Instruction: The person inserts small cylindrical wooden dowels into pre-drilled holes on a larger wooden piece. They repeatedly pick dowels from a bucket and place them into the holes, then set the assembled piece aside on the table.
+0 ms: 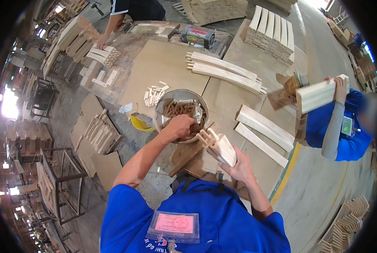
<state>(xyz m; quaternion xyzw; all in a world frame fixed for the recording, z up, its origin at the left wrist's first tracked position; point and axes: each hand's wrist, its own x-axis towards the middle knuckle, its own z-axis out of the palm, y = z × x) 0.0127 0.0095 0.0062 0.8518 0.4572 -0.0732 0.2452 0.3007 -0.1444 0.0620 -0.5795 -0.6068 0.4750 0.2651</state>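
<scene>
My left hand [182, 126] is down inside a round bucket [158, 113] of wooden dowels [180, 109]. Its fingers are curled among the dowels, and what they grip is hidden. My right hand [240, 166] is closed around pale wooden slats [223, 149], held together just right of the bucket. Several dowel pegs [207, 135] stick out of the slats' ends on the bucket side. A small pile of loose light dowels [154, 95] lies on the cardboard-covered table [154, 59], beyond the bucket.
Curved slats with pegged ends [226, 72] lie ahead; plain slats [266, 128] lie to the right. A taller slat stack [270, 33] stands far right. A co-worker [340, 122] carries boards at the right; another person's hand [102, 41] touches slats at the far left.
</scene>
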